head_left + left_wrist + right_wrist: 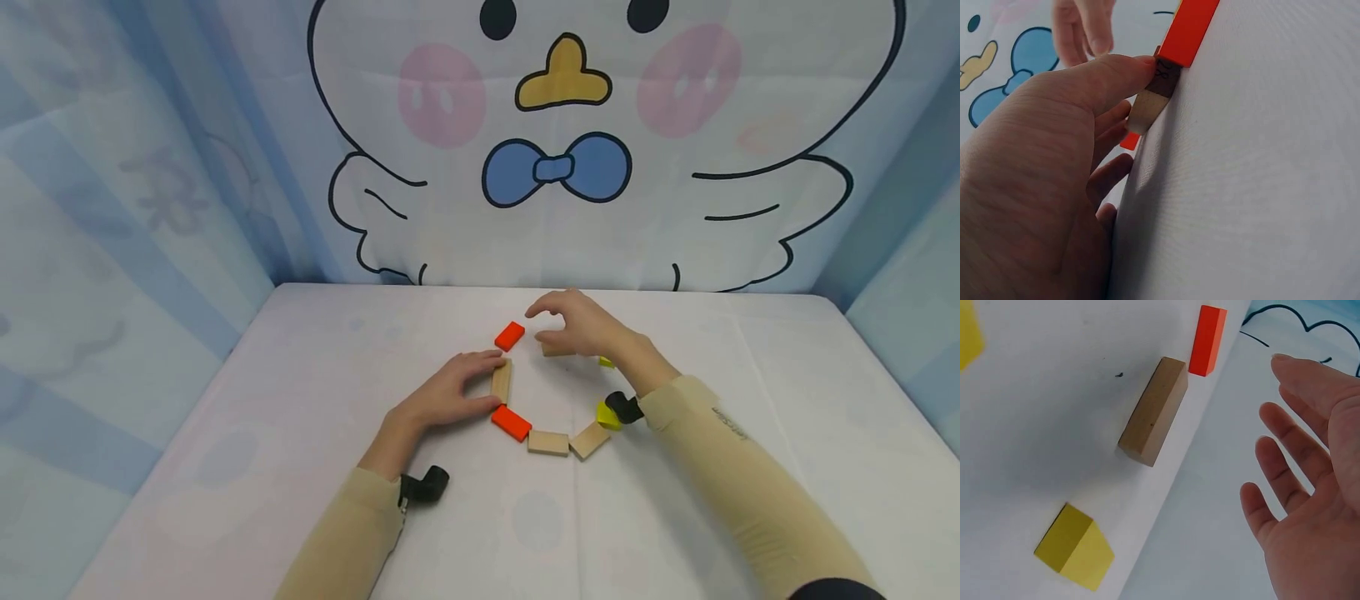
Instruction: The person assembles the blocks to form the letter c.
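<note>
My left hand (450,390) spans a plain wooden block (501,383), thumb at its near end and index finger at its far end. In the left wrist view, the thumb presses this wooden block (1149,111) close by a red block (1188,31). My right hand (581,325) hovers at the back with its fingers spread and curved, holding nothing. Below it lies another plain wooden block (558,351), partly hidden by the hand in the head view. The right wrist view shows that wooden block (1155,412) apart from the fingers. A second red block (510,336) lies beyond the left fingertips.
The blocks form a rough ring on the white-covered table (247,467). Two plain blocks (548,443) and a yellow block (607,416) lie along its near side. Another yellow block (1075,547) lies at the right. A printed cloth (555,242) hangs behind the table.
</note>
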